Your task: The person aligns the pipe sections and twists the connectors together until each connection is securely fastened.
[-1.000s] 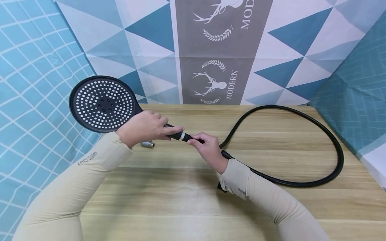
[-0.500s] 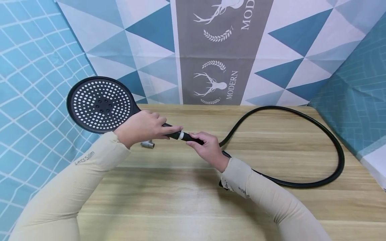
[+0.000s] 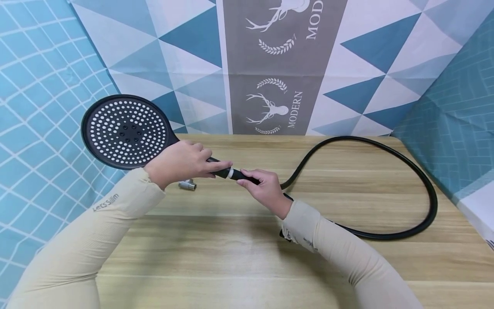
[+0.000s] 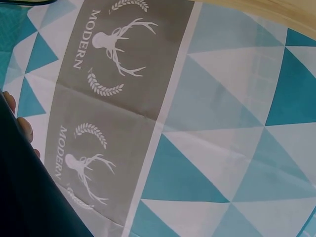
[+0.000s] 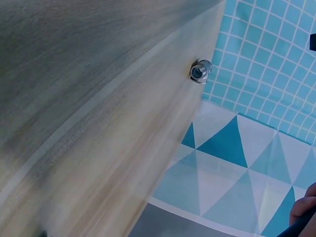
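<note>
My left hand (image 3: 183, 163) grips the handle of a black shower head (image 3: 127, 131), its round face with white nozzles turned up toward the head camera. The index finger lies along the handle. My right hand (image 3: 264, 189) pinches the black end of a shower hose (image 3: 434, 201) between thumb and fingers. Handle and hose end meet in one line, and a white ring (image 3: 230, 173) shows between them. In the left wrist view, a dark shape covers the lower left, with fingertips (image 4: 24, 128) at its edge. Fingers (image 5: 303, 207) appear at the right wrist view's lower right corner.
The hose loops over the right side of the wooden table (image 3: 231, 266). A small chrome fitting (image 3: 188, 185) lies behind the left wrist. Under the right sleeve, a black piece (image 3: 285, 236) partly shows. Patterned wall sheets stand at the back and sides.
The shower head and left hand have shifted slightly left. The right hand keeps its pinch on the hose end, and the hose loop looks nearly the same.
</note>
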Demonstrator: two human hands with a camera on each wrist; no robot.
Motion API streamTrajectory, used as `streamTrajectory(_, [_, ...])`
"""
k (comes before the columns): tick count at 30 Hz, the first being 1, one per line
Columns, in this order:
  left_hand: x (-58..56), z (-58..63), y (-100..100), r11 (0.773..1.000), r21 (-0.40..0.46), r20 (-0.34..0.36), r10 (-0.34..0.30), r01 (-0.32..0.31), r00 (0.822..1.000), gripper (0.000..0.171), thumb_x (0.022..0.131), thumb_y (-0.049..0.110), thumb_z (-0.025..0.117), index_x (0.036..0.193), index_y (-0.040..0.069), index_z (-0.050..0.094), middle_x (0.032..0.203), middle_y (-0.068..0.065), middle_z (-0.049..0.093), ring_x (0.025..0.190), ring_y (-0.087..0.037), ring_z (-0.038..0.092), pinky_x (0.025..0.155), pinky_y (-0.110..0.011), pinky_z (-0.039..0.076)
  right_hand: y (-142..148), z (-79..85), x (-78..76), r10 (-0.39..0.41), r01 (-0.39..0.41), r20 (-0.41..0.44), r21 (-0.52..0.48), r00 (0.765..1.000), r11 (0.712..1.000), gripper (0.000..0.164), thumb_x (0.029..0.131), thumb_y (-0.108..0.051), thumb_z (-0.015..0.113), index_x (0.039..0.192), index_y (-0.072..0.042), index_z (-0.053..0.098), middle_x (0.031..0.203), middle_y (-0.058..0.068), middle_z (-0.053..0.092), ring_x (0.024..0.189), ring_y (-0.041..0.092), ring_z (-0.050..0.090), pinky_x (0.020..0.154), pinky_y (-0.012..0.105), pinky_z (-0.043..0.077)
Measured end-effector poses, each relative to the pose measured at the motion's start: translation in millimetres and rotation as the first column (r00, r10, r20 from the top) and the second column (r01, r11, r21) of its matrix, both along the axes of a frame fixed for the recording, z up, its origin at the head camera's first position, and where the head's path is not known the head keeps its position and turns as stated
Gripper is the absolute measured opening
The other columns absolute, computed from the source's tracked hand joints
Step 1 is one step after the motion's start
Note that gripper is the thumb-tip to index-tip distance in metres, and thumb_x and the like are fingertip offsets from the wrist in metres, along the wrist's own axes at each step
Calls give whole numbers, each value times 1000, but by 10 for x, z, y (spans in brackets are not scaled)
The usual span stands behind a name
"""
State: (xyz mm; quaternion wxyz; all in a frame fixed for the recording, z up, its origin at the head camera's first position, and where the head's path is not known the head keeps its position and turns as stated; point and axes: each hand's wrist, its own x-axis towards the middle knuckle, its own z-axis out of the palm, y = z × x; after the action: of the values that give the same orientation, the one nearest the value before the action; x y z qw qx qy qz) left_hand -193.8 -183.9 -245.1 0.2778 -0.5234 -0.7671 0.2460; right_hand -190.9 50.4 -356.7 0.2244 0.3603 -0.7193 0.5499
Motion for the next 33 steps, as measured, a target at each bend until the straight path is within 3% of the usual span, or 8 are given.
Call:
streamTrajectory(12, [-7,-12,-2,1000,-4,-2,-4,4,1000,45,82,44,71,122,27,58,62,-3,45,47,-16,40,43,-24,33,-13,2,13,-6,4,32,41,999,999,26,79,3,75,102,12,69,91,22,70,74,25,69,60,27,54])
streamTrajectory(19, [-12,6,5,1000,19,-3,-17,17,1000,46,81,44,73,121,27,59,60,-2,44,46,-15,38,42,-24,32,-16,14,5,-48,49,-15,77,999,996,13,86,1,69,95,9,71,76,15,67,58,17,56,53,26,47])
streamTrajectory(26, [-3,23,18,1000,-5,-9,-9,9,1000,47,81,46,72,122,28,60,61,-2,44,46,-15,38,42,-24,32,-32,-13,-13,8,-8,-16,-24,1000,1000,14,82,8,69,95,7,63,69,13,64,56,15,55,52,27,46])
streamTrajectory(33, [-6,4,1,1000,-5,-6,-13,13,1000,45,80,44,74,119,27,60,61,-2,44,46,-15,39,43,-24,33,-61,-30,0,36,-38,-34,-66,999,997,12,75,11,74,87,10,69,82,20,70,59,14,58,50,23,45])
